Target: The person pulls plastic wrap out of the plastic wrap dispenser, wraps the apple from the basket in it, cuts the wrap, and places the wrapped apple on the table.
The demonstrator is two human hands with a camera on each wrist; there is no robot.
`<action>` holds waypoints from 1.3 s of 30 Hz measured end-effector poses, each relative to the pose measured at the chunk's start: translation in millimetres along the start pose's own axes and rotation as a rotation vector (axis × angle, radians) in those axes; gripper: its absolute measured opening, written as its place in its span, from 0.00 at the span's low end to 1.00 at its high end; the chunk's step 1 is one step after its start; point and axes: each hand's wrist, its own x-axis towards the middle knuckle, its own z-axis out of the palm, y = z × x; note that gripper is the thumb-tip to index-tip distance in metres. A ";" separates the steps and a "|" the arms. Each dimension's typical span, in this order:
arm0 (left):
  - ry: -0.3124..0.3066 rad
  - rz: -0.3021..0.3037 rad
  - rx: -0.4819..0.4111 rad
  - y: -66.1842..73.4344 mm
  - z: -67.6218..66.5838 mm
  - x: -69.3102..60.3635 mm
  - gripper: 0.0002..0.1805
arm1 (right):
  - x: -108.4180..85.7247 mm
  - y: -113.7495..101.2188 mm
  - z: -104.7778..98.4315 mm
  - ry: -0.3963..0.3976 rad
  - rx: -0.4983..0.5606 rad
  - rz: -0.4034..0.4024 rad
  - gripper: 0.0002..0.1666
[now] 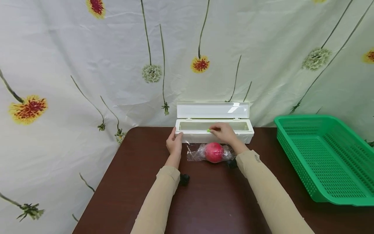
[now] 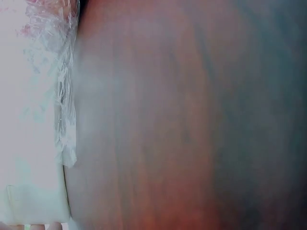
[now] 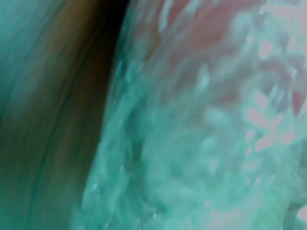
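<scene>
- The wrapping looks partway along: a red ball [image 1: 214,152] lies inside clear film [image 1: 193,155], with loose film spreading to its left and crumpled film to its right.
- What seems left is the cutting and the tidying — the loose film is not yet tucked in, and the lid [image 1: 201,111] of the white box [image 1: 198,138] stands raised. Whether the film is joined to the box, I cannot tell.
- The box stands along the far edge of the table [image 1: 146,169]; the ball lies just in front of it, nearer the table's near edge. A green basket [image 1: 306,116] sits at the table's right side.
- The right hand [image 1: 223,131] is closed to a pinch, thumb and fingers on a small green slider [image 1: 208,130] at the box's front rim, slightly left of the ball and beyond it.
- The left hand [image 1: 174,143] holds the box's left end, thumb over the front rim.
- Neither hand grips the ball — it rests between the forearms, below the right hand; the wrist views are too blurred to add much.
</scene>
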 end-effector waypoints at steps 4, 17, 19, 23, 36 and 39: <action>-0.010 -0.009 -0.005 2.3 -2.1 0.0 0.27 | -1.1 2.0 -2.9 -0.010 0.004 -0.004 0.11; -0.037 -0.009 0.001 -0.6 -3.4 3.3 0.27 | -2.2 2.9 -6.0 0.001 -0.011 0.001 0.11; -0.032 -0.007 0.000 -0.5 -3.1 3.5 0.27 | -2.7 3.1 -6.3 -0.006 -0.013 0.008 0.11; -0.028 -0.008 -0.003 -0.8 -2.7 3.0 0.27 | -4.1 4.0 -7.4 -0.006 -0.023 0.011 0.12; -0.036 0.001 -0.001 -0.8 -2.3 2.5 0.28 | -7.2 9.3 -10.5 0.008 -0.007 -0.013 0.11; -0.043 0.000 0.004 -0.7 -2.7 2.3 0.28 | -7.8 10.4 -11.3 0.005 -0.013 -0.009 0.11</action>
